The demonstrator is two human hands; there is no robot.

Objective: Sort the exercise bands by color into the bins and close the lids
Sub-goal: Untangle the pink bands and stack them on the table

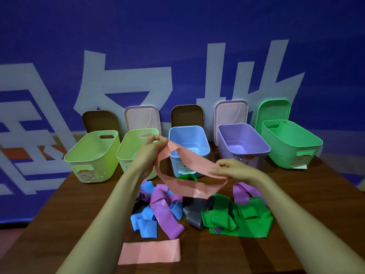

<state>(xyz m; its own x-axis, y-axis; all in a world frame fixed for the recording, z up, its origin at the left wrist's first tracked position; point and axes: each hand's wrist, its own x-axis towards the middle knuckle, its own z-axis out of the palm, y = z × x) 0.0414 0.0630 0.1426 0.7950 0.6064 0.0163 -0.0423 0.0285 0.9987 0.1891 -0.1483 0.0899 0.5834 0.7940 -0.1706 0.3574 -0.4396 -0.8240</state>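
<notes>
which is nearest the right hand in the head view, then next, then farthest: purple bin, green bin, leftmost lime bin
1. purple bin, just behind the right hand
2. green bin, right end of the row
3. leftmost lime bin, left end of the row

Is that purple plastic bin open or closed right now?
Open. The purple plastic bin shows its bare inside, and a pale pink lid stands upright behind it.

A deep blue wall (177,26) fills the view from nine to three o'clock — huge white characters (217,76) run across it, an orange patch (17,153) at nine. A dark wooden table (316,194) spreads toward six, dimly lit.
</notes>
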